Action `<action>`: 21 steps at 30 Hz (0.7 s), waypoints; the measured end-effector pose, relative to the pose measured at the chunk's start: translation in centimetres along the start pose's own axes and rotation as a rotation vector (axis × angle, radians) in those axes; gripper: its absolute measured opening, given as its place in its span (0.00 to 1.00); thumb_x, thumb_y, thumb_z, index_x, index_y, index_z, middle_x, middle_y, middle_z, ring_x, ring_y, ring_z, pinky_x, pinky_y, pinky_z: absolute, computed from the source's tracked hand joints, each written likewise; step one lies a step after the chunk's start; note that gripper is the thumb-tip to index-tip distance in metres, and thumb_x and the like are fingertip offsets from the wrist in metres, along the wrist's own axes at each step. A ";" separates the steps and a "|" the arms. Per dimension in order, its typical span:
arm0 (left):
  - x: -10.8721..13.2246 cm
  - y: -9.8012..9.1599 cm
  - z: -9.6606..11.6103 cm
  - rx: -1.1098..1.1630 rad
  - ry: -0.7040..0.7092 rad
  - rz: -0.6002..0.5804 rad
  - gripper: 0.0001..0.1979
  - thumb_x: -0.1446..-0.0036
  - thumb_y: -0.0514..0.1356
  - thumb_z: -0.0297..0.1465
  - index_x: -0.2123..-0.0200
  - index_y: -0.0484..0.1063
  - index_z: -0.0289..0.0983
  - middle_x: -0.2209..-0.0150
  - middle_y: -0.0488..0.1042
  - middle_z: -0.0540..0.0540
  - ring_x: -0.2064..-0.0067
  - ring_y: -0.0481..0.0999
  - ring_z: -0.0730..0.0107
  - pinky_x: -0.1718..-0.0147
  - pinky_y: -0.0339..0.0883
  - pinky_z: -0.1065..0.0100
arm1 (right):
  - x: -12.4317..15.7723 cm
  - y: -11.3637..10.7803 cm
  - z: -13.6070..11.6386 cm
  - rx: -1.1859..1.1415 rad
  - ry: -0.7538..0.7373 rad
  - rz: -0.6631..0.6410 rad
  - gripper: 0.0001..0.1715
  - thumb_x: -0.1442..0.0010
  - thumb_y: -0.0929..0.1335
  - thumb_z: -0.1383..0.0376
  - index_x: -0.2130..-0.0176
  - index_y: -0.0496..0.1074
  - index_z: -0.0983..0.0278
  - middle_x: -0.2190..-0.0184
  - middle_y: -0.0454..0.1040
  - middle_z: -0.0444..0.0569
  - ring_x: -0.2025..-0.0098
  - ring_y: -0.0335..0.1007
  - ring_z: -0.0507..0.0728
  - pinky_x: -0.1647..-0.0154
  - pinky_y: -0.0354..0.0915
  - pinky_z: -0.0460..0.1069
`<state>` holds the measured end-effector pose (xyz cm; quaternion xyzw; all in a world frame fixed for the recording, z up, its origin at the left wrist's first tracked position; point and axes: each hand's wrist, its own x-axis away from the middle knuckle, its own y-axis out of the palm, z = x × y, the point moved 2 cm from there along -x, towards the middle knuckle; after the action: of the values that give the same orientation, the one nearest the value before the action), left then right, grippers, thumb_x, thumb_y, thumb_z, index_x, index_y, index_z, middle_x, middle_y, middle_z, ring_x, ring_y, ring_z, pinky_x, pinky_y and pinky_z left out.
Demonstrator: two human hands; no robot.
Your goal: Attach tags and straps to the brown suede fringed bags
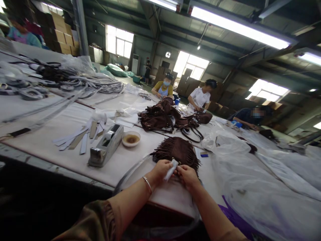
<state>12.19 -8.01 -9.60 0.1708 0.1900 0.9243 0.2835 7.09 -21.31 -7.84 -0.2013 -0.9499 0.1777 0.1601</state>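
Observation:
A brown fringed suede bag (177,150) lies on the white table (75,124) in front of me. My left hand (162,170), with a thin bracelet on its wrist, is closed on a small white strip (171,169) at the bag's near edge. Right beside it, my right hand (187,175) pinches at the same spot on the bag, by its metal rings. What the right fingers hold is hidden.
A grey tape dispenser (105,146) and a small white bowl of brown liquid (131,138) stand to the left. Flat strips (80,135) lie beyond them. A pile of brown bags (164,117) sits further back. Clear plastic sheeting (263,180) covers the right. Three people work at the far end.

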 end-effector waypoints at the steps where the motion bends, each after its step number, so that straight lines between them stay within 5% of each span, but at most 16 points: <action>1: 0.0 -0.1 0.0 0.017 -0.011 -0.008 0.16 0.48 0.64 0.37 0.64 0.74 0.28 0.73 0.77 0.40 0.75 0.74 0.70 0.77 0.66 0.72 | 0.0 0.1 0.2 -0.014 0.009 0.005 0.17 0.53 0.70 0.53 0.74 0.71 0.65 0.84 0.68 0.42 0.86 0.54 0.48 0.85 0.51 0.44; 6: 0.1 0.1 -0.1 0.039 -0.004 0.005 0.19 0.52 0.67 0.41 0.65 0.74 0.29 0.74 0.77 0.41 0.76 0.74 0.70 0.76 0.68 0.70 | -0.1 -0.3 0.8 -0.064 0.021 0.052 0.13 0.54 0.72 0.57 0.78 0.72 0.66 0.85 0.68 0.43 0.83 0.60 0.49 0.84 0.53 0.44; 12: 0.5 0.8 0.4 0.001 0.012 0.042 0.16 0.50 0.66 0.39 0.68 0.74 0.30 0.76 0.75 0.45 0.78 0.70 0.73 0.79 0.63 0.72 | 1.0 0.6 -0.4 -0.302 0.108 -0.023 0.22 0.54 0.75 0.51 0.76 0.69 0.66 0.87 0.62 0.38 0.88 0.48 0.45 0.88 0.43 0.43; 17: 2.5 0.6 0.5 0.070 -0.143 0.100 0.18 0.37 0.55 0.41 0.66 0.74 0.31 0.76 0.74 0.45 0.78 0.71 0.71 0.78 0.66 0.69 | 1.2 2.3 -0.6 -0.536 0.166 -0.112 0.25 0.53 0.77 0.51 0.73 0.65 0.65 0.87 0.58 0.35 0.87 0.53 0.46 0.90 0.45 0.40; 21: 5.0 0.3 0.2 0.085 -0.257 0.033 0.18 0.43 0.62 0.42 0.62 0.74 0.31 0.69 0.77 0.42 0.72 0.76 0.70 0.75 0.70 0.71 | 1.3 2.6 0.2 -0.636 0.193 -0.112 0.30 0.56 0.78 0.50 0.75 0.60 0.63 0.88 0.53 0.32 0.90 0.46 0.43 0.92 0.42 0.40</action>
<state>8.25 -5.30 -8.22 0.3027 0.1883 0.8906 0.2826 6.73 -18.56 -8.79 -0.2045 -0.9478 -0.1567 0.1881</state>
